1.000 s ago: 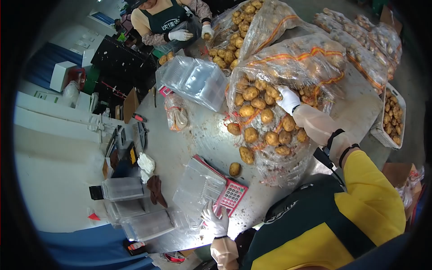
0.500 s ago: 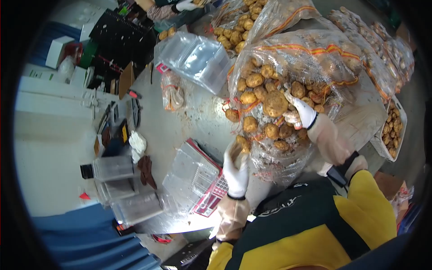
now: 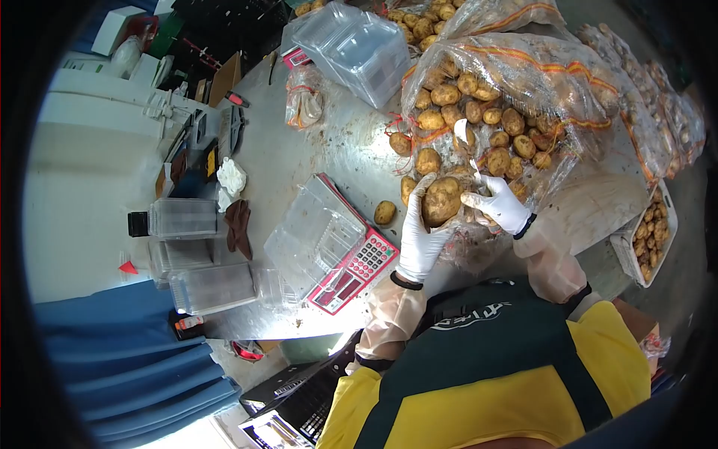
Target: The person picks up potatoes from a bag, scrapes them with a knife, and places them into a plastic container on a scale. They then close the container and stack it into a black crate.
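Observation:
A large brown potato is between my two white-gloved hands, in front of the heap. My left hand cups it from the left and below, with the thumb along its upper left side. My right hand has its fingers bent against the potato's right edge; some fingertips are hidden. Left of my left hand, a smaller potato lies alone on the metal table. Just beyond my hands, loose potatoes spill from the mouth of a clear plastic sack with red-and-yellow bands.
A red-and-white scale bears a clear plastic box at my left. Another clear box stands farther back. More clear containers line the left table edge. At the right is a white crate of small potatoes.
My left hand has let go of the smaller potato, now on the table, and taken hold of the large one. My right hand has brought the large potato nearer my body. The view has shifted.

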The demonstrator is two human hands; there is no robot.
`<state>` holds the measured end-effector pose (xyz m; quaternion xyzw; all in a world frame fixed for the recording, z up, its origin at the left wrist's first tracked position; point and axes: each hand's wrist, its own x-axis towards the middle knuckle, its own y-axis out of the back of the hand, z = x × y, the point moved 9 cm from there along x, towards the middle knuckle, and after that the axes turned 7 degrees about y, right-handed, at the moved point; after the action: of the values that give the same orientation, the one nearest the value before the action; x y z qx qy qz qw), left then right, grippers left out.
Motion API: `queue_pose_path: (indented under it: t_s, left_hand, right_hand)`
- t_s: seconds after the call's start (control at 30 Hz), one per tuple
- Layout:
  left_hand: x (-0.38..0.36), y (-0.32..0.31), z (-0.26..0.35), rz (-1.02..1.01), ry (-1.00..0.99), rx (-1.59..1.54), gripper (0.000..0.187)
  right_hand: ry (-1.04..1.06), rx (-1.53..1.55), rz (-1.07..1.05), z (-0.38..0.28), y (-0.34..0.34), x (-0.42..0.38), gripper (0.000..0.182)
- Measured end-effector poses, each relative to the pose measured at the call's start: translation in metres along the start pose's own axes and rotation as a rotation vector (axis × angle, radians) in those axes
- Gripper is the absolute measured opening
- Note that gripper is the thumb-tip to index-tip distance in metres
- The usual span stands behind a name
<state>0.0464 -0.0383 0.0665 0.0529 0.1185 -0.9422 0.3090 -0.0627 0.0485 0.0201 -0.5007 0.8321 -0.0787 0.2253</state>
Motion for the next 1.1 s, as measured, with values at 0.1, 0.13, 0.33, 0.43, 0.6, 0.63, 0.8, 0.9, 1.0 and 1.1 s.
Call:
queue_pose_path:
  t_s: [0.1,0.13,0.33,0.43,0.6,0.63,0.8,0.9,1.0,1.1]
  left_hand:
    - [-0.007,0.008,0.005,0.045,-0.06,0.126,0.073]
    - [-0.009,0.011,0.015,0.134,-0.117,0.189,0.072]
    - [-0.025,0.02,0.037,0.404,-0.33,0.76,0.075]
    - [-0.028,0.023,0.039,0.43,-0.321,0.772,0.074]
    - [-0.024,0.033,0.026,0.453,-0.324,0.593,0.07]
    - [-0.026,0.038,0.026,0.48,-0.31,0.66,0.069]
    - [-0.048,0.099,0.05,0.709,-0.361,0.682,0.072]
    - [-0.072,0.152,0.061,0.986,-0.37,0.846,0.071]
    - [-0.086,0.206,0.036,1.084,-0.187,0.993,0.063]
    - [-0.098,0.238,0.015,1.082,0.016,1.089,0.058]
  right_hand:
    - [0.042,-0.112,0.063,-0.004,-0.001,-0.004,0.036]
    - [0.214,-0.307,0.108,-0.011,0.002,-0.002,0.038]
    - [0.403,-0.94,0.095,-0.021,-0.03,-0.019,0.048]
    - [0.407,-1.175,-0.04,-0.025,-0.055,-0.032,0.047]
    - [0.475,-1.182,-0.179,-0.013,-0.081,-0.045,0.031]
    - [0.482,-1.163,-0.224,-0.014,-0.08,-0.044,0.033]
    - [0.297,-0.927,-0.179,-0.024,-0.037,-0.029,0.046]
    - [0.064,-0.418,0.091,-0.001,0.04,0.004,0.029]
    - [0.086,-0.546,0.291,0.019,0.127,0.047,0.026]
    - [0.197,-0.71,0.488,0.017,0.194,0.097,0.032]
